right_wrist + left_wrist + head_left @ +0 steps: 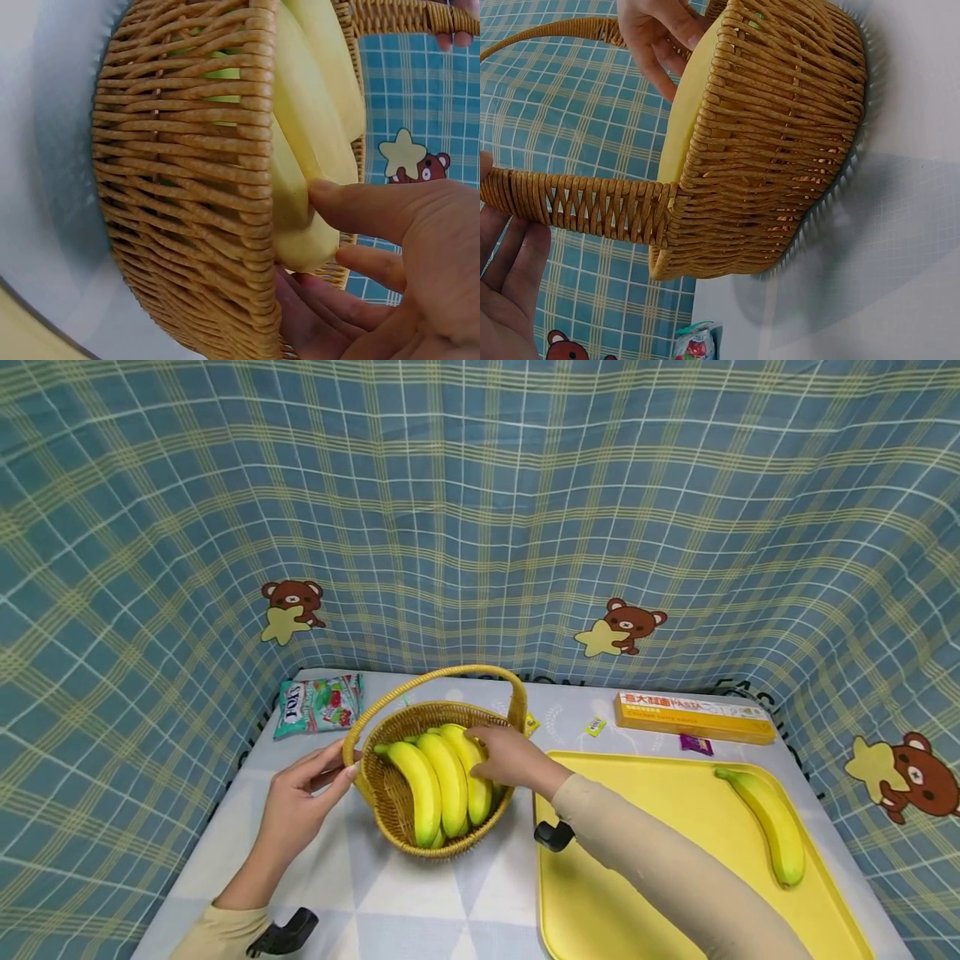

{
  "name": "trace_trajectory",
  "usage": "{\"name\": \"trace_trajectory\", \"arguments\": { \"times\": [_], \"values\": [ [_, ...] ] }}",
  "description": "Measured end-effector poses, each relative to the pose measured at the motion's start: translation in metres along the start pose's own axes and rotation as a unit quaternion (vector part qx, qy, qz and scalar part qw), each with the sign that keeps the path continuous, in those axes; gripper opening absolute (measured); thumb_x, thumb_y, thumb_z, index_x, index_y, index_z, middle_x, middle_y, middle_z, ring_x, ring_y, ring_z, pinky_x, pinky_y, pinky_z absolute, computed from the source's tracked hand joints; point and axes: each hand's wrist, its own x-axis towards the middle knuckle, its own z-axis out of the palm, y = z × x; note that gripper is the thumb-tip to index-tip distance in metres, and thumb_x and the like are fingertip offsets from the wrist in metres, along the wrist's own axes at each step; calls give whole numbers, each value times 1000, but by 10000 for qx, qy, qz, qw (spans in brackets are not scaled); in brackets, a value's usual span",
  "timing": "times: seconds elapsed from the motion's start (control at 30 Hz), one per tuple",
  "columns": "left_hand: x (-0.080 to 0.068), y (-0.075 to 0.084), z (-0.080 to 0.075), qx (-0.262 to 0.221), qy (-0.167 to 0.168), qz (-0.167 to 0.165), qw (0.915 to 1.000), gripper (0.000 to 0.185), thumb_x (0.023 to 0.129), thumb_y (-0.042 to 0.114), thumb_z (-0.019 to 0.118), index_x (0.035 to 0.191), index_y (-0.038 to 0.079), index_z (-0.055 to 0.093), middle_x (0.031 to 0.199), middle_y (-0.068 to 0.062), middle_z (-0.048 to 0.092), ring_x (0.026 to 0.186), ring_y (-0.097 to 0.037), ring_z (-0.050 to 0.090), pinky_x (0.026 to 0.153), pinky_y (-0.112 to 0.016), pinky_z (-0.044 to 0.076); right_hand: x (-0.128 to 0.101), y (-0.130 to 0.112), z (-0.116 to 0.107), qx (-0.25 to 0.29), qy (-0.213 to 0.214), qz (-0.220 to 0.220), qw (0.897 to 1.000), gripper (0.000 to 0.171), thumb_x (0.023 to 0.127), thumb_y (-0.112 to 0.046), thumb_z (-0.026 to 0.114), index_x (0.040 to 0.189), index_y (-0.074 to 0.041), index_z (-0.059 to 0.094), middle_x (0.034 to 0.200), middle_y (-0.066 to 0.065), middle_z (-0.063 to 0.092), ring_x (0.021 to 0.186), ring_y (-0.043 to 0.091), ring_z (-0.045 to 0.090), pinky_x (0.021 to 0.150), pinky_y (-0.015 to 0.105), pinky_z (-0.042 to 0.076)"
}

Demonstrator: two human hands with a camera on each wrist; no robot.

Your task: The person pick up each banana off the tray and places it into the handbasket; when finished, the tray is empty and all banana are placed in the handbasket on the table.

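Note:
A woven wicker basket (392,814) with an arched handle (592,204) holds several yellow bananas (448,781) lying side by side. My left hand (300,797) pinches the handle's left side, thumb on one face and fingers on the other. Over the basket's right rim reaches my right hand (516,758), gripping the rightmost banana (296,97). In the right wrist view its thumb presses on the peel, while the other fingers go down between the fruit and the wicker wall, partly hidden.
A yellow tray (600,893) with one banana (772,827) on it lies to the right. Behind it are a pasta box (693,718), a purple packet (696,744) and a small yellow-green packet (596,727). A teal candy bag (318,704) sits at the back left.

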Motion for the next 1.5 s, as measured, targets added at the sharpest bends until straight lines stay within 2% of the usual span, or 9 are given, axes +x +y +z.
{"name": "trace_trajectory", "arguments": {
  "times": [0.2,0.4,0.57,0.73,0.8,1.0,1.17,1.3,1.5],
  "values": [
    [0,-1,2,-67,-31,-10,10000,43,94,0,72,136,9,66,116,-13,73,103,1,65,84,-14,57,-13,9,-1,289,259,-148,9991,56,97,-22,72,148,-12,54,141,9,60,123,26,60,93,40,56],
    [0,-2,2,-88,-45,44,9999,43,94,-1,72,136,8,66,116,-12,73,103,1,65,84,-14,56,-38,18,-8,617,704,-416,9947,49,97,-19,71,144,-12,58,137,6,61,93,14,64,75,32,55],
    [0,-3,2,-27,-26,55,10000,43,94,0,71,136,8,66,115,-15,73,103,0,65,84,-15,57,-68,30,-15,702,1045,-486,9908,45,98,-20,70,141,-16,61,132,4,63,92,12,64,72,29,56],
    [-2,-2,0,59,-17,10,10000,43,95,1,71,137,9,66,116,-15,72,103,1,65,84,-13,56,-100,53,-20,615,1364,-362,9881,45,97,-19,72,140,-17,62,131,3,64,97,15,66,79,32,60],
    [-2,-2,0,75,-16,1,10000,44,95,1,71,137,9,65,116,-13,73,103,2,64,85,-13,56,-114,64,-22,580,1448,-193,9876,45,96,-20,73,140,-16,62,131,1,64,98,15,66,82,35,61],
    [-4,-3,-1,60,16,19,10000,46,93,-2,72,138,7,65,115,-11,73,104,2,64,85,-12,55,-156,110,-39,422,1630,517,9844,47,97,-17,72,142,-11,59,126,10,66,98,21,68,83,42,62],
    [-4,-3,-2,29,53,13,10000,45,94,-2,71,137,7,65,114,-11,73,104,2,64,85,-13,56,-191,154,-53,303,1708,1100,9787,50,99,-19,70,144,-4,55,125,21,64,100,31,69,79,48,62],
    [-4,-1,-3,1,65,-12,10000,44,94,-1,71,137,7,65,114,-10,73,104,1,65,85,-14,56,-217,194,-58,-20,1747,1421,9743,53,100,-24,68,144,2,52,124,28,63,100,39,68,75,53,60],
    [-3,0,-2,-22,76,-6,10000,44,94,-1,71,137,8,66,114,-10,73,104,1,65,85,-14,56,-251,250,-61,-281,1718,2024,9637,55,101,-25,65,142,8,49,125,37,56,109,54,56,83,68,50]
  ]
}}
